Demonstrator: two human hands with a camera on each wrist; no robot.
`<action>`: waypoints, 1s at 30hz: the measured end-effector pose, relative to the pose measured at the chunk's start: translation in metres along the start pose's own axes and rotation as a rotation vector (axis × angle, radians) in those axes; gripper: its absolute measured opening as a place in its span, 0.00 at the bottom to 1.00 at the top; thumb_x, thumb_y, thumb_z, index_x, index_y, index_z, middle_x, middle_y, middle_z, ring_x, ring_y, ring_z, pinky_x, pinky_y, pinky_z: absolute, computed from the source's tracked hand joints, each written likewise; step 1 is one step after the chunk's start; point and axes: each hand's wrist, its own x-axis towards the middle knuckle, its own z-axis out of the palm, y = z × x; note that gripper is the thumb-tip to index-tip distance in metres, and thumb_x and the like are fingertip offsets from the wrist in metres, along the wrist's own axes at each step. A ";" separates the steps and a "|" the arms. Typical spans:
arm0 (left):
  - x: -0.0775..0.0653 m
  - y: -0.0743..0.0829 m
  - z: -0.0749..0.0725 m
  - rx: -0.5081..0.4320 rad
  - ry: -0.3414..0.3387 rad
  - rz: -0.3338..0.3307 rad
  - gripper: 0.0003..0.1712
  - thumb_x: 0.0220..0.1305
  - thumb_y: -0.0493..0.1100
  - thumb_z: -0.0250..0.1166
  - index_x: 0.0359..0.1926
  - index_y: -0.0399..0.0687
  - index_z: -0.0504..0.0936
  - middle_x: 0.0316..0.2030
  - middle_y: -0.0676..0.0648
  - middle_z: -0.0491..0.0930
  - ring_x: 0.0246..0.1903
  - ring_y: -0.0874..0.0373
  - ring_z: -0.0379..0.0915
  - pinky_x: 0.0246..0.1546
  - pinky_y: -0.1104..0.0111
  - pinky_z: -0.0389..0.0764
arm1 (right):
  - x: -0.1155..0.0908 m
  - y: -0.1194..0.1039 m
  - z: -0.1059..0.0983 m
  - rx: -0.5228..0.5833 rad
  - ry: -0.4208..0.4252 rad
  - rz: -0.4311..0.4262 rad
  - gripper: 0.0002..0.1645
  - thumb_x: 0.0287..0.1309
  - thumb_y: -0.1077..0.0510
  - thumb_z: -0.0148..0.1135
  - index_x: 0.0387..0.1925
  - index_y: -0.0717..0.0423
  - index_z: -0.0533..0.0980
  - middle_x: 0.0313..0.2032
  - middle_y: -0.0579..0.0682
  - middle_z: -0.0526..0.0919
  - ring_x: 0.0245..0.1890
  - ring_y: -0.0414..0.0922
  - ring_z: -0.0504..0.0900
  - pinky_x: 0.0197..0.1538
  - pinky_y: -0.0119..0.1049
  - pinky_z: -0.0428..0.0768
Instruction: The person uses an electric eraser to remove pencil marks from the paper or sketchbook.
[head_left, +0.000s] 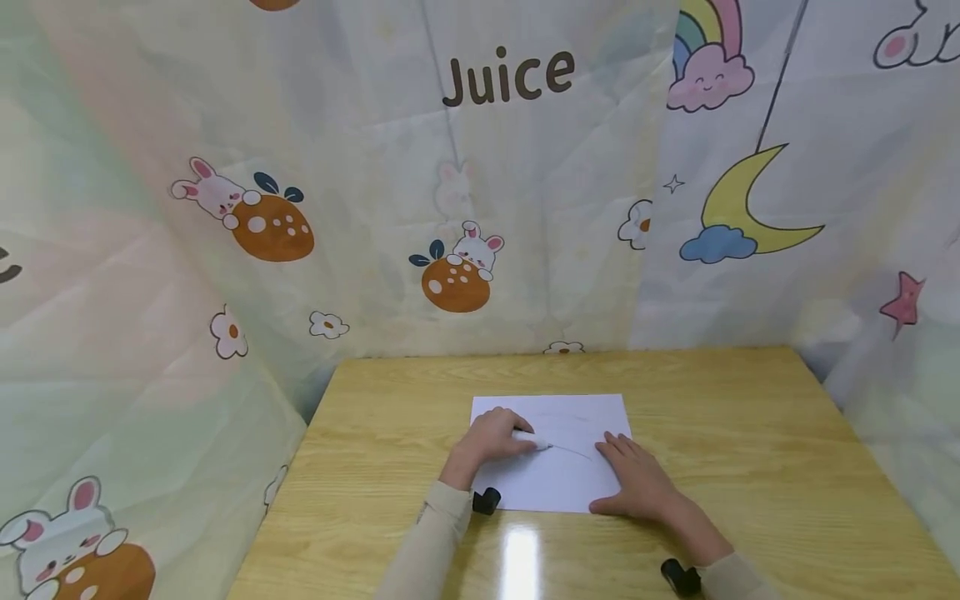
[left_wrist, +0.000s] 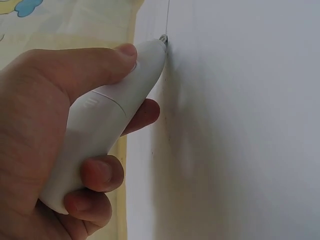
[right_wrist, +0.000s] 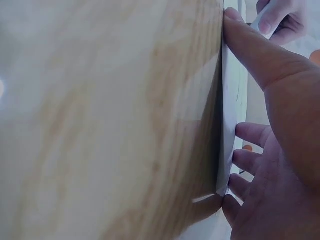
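My left hand (head_left: 491,440) grips a thick white handheld tool with a rounded body (left_wrist: 95,122), thumb on top and fingers curled beneath. Its small metal tip (left_wrist: 163,38) meets a white sheet of paper (head_left: 547,487) on the table. From the tip a thin line (head_left: 573,452) runs right across the sheet, and fainter marks show higher up. My right hand (head_left: 641,479) rests on the sheet's right edge with fingers and thumb spread; in the right wrist view its fingertips touch the paper along that edge.
The sheet lies on a wood-grain table (head_left: 375,467). Patterned cloth (head_left: 360,275) hangs behind the table and at both sides. Black wrist devices (head_left: 486,501) sit at both wrists. A bright reflection shows on the tabletop near the front.
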 end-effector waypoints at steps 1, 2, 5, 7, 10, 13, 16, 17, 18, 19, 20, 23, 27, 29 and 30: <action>0.000 0.001 0.001 -0.005 0.000 0.006 0.15 0.56 0.57 0.71 0.42 0.57 0.89 0.37 0.62 0.84 0.38 0.67 0.76 0.36 0.70 0.75 | -0.001 0.000 0.000 -0.004 -0.001 0.009 0.64 0.37 0.25 0.70 0.66 0.63 0.66 0.69 0.65 0.60 0.68 0.66 0.55 0.63 0.64 0.56; 0.001 0.002 0.001 -0.006 0.001 0.014 0.16 0.56 0.57 0.71 0.42 0.58 0.89 0.37 0.62 0.84 0.39 0.67 0.77 0.36 0.70 0.75 | -0.001 0.001 0.001 -0.006 0.003 0.013 0.64 0.36 0.25 0.71 0.66 0.63 0.66 0.68 0.65 0.60 0.68 0.66 0.55 0.63 0.64 0.57; 0.003 0.003 0.003 0.008 0.009 0.024 0.16 0.56 0.59 0.70 0.42 0.59 0.89 0.37 0.63 0.84 0.39 0.67 0.76 0.36 0.70 0.75 | -0.001 0.001 0.001 -0.011 0.012 0.017 0.63 0.36 0.25 0.71 0.66 0.62 0.67 0.68 0.65 0.61 0.68 0.66 0.56 0.62 0.64 0.57; 0.002 0.004 0.003 0.019 0.011 0.010 0.16 0.56 0.59 0.71 0.41 0.60 0.89 0.37 0.63 0.84 0.40 0.66 0.77 0.36 0.69 0.75 | -0.002 0.000 0.001 -0.007 0.008 0.012 0.63 0.36 0.25 0.71 0.66 0.62 0.66 0.68 0.65 0.61 0.68 0.66 0.56 0.62 0.64 0.57; -0.002 0.004 0.002 0.024 0.012 -0.012 0.15 0.56 0.58 0.71 0.41 0.60 0.89 0.37 0.62 0.84 0.40 0.65 0.77 0.36 0.69 0.75 | -0.002 0.000 0.001 0.000 -0.002 0.009 0.64 0.37 0.25 0.70 0.66 0.63 0.66 0.69 0.65 0.60 0.68 0.66 0.55 0.63 0.64 0.56; -0.004 0.005 0.000 0.012 0.015 -0.013 0.15 0.56 0.57 0.71 0.41 0.58 0.89 0.37 0.61 0.84 0.40 0.64 0.78 0.36 0.69 0.76 | -0.001 -0.001 0.001 0.001 -0.008 0.017 0.63 0.37 0.25 0.70 0.67 0.62 0.65 0.69 0.64 0.59 0.69 0.66 0.54 0.63 0.64 0.56; -0.002 0.005 0.000 0.005 0.016 0.010 0.15 0.58 0.57 0.70 0.42 0.58 0.89 0.38 0.61 0.84 0.40 0.65 0.78 0.37 0.69 0.76 | -0.001 -0.001 0.001 -0.002 -0.008 0.022 0.63 0.38 0.26 0.71 0.67 0.62 0.65 0.69 0.65 0.59 0.69 0.66 0.54 0.64 0.64 0.55; -0.002 0.005 -0.001 0.007 0.017 0.015 0.15 0.58 0.57 0.70 0.42 0.58 0.89 0.38 0.61 0.84 0.41 0.65 0.78 0.37 0.69 0.76 | 0.000 -0.001 0.000 0.000 -0.007 0.023 0.63 0.38 0.27 0.71 0.67 0.62 0.65 0.69 0.65 0.59 0.69 0.66 0.54 0.64 0.64 0.55; -0.001 0.005 -0.001 0.013 0.016 0.018 0.15 0.58 0.58 0.70 0.42 0.59 0.89 0.38 0.62 0.84 0.41 0.65 0.78 0.38 0.69 0.76 | 0.000 -0.001 0.000 -0.001 -0.007 0.025 0.63 0.38 0.27 0.71 0.67 0.62 0.65 0.69 0.65 0.59 0.69 0.66 0.54 0.64 0.64 0.55; -0.001 0.005 -0.001 0.018 0.015 0.018 0.15 0.58 0.58 0.70 0.42 0.59 0.89 0.38 0.62 0.84 0.41 0.65 0.78 0.38 0.69 0.76 | 0.000 -0.001 0.000 0.000 -0.008 0.024 0.63 0.38 0.27 0.71 0.67 0.62 0.65 0.69 0.65 0.59 0.68 0.66 0.54 0.64 0.64 0.55; -0.001 0.005 -0.001 0.021 0.012 0.014 0.15 0.57 0.58 0.70 0.42 0.59 0.89 0.38 0.62 0.84 0.41 0.65 0.78 0.38 0.69 0.76 | 0.000 -0.001 0.000 0.003 -0.010 0.025 0.63 0.38 0.27 0.71 0.67 0.62 0.65 0.69 0.65 0.59 0.68 0.66 0.54 0.64 0.64 0.55; -0.002 0.004 0.000 0.029 0.005 0.002 0.15 0.57 0.58 0.71 0.42 0.59 0.89 0.37 0.62 0.84 0.41 0.65 0.77 0.38 0.69 0.75 | -0.001 -0.002 0.000 0.005 -0.013 0.023 0.63 0.38 0.27 0.72 0.66 0.63 0.66 0.69 0.66 0.60 0.68 0.67 0.55 0.63 0.64 0.56; 0.000 0.004 0.001 0.020 -0.008 0.008 0.15 0.57 0.57 0.70 0.42 0.59 0.89 0.38 0.63 0.84 0.40 0.66 0.76 0.38 0.69 0.75 | -0.001 -0.003 0.000 0.003 -0.017 0.024 0.63 0.38 0.27 0.72 0.67 0.63 0.65 0.69 0.66 0.59 0.68 0.67 0.55 0.63 0.64 0.55; 0.003 0.005 0.001 0.016 -0.013 0.019 0.15 0.57 0.58 0.70 0.43 0.59 0.89 0.38 0.63 0.84 0.39 0.67 0.76 0.37 0.70 0.75 | -0.001 -0.003 0.000 -0.002 -0.014 0.027 0.63 0.38 0.27 0.72 0.67 0.63 0.65 0.69 0.66 0.59 0.68 0.67 0.54 0.63 0.64 0.55; 0.004 0.004 0.001 0.015 -0.016 0.020 0.16 0.57 0.58 0.70 0.43 0.60 0.89 0.38 0.64 0.84 0.39 0.67 0.75 0.37 0.70 0.74 | 0.000 -0.003 0.000 -0.004 -0.014 0.027 0.63 0.38 0.27 0.72 0.67 0.63 0.65 0.69 0.66 0.59 0.68 0.66 0.54 0.64 0.64 0.55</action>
